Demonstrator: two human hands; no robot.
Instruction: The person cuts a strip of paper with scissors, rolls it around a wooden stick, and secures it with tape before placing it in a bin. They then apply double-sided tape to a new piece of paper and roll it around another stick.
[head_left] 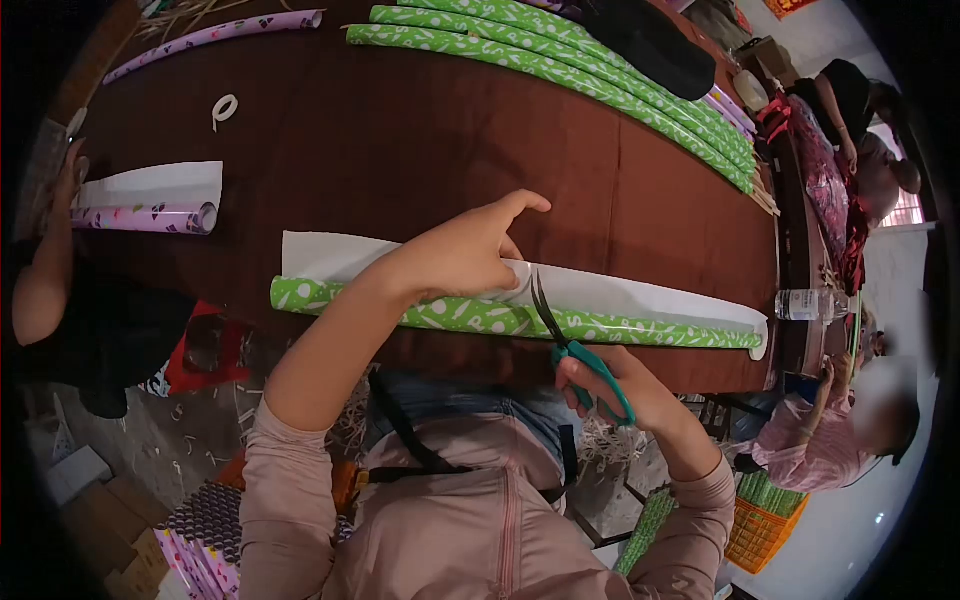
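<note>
A green patterned roll point(480, 317) lies across the brown table with its white sheet edge point(640, 295) partly unrolled. My left hand point(470, 245) is over the middle of the roll, index finger and thumb apart, its lower fingers bent against the white paper; whether they pinch something is too small to tell. In my right hand point(600, 385) are teal-handled scissors point(590, 365), their dark blades pointing up over the roll, the tips close to my left fingertips.
Several green rolls point(560, 70) lie along the table's far side, with a dark cap point(655, 45) on them. A tape ring point(226, 108) is at upper left. Another person's arm point(50, 250) is beside a purple roll point(150, 217). A bottle point(810, 304) stands out at right.
</note>
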